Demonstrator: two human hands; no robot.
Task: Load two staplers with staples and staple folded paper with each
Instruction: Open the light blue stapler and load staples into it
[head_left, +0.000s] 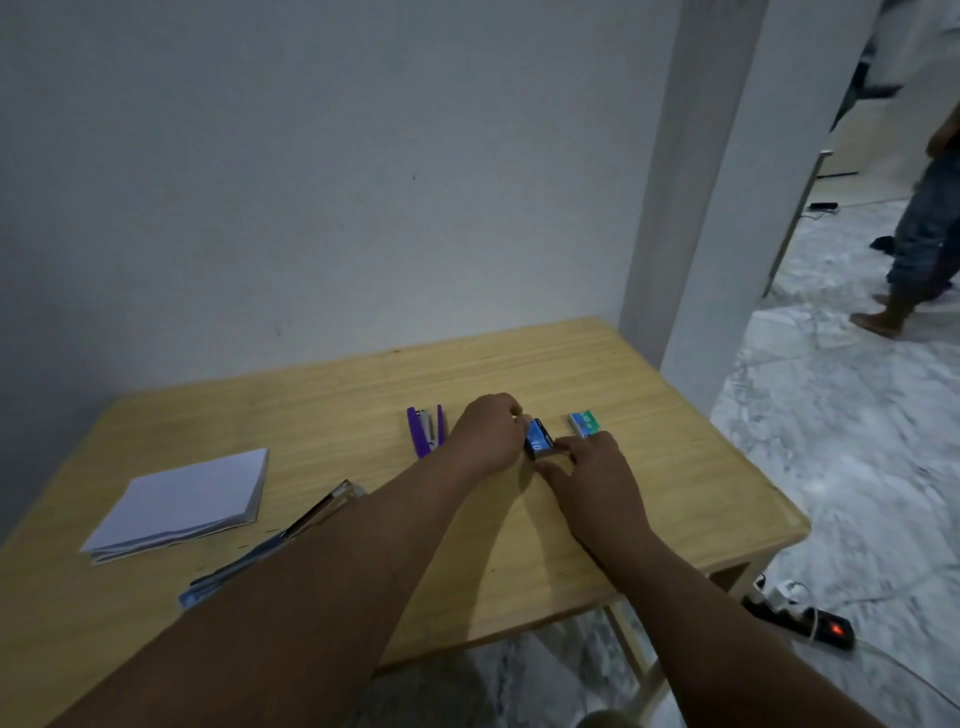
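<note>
A small blue staple box (539, 440) lies near the middle of the wooden table (597, 364). My left hand (488, 434) grips its left end with curled fingers. My right hand (592, 467) pinches its right end between thumb and fingers. A green staple box (587, 422) sits just to the right, by my right fingertips. A purple stapler (426, 430) lies opened out left of my left hand. A second stapler, blue and clear (291, 530), lies opened flat, partly hidden under my left forearm. A folded stack of white paper (182, 501) rests at the left.
A grey wall runs behind the table, and a white pillar (691, 208) stands at its back right corner. A black power strip with a red light (810, 621) lies on the marble floor to the right. A person's legs (919, 249) are at the far right.
</note>
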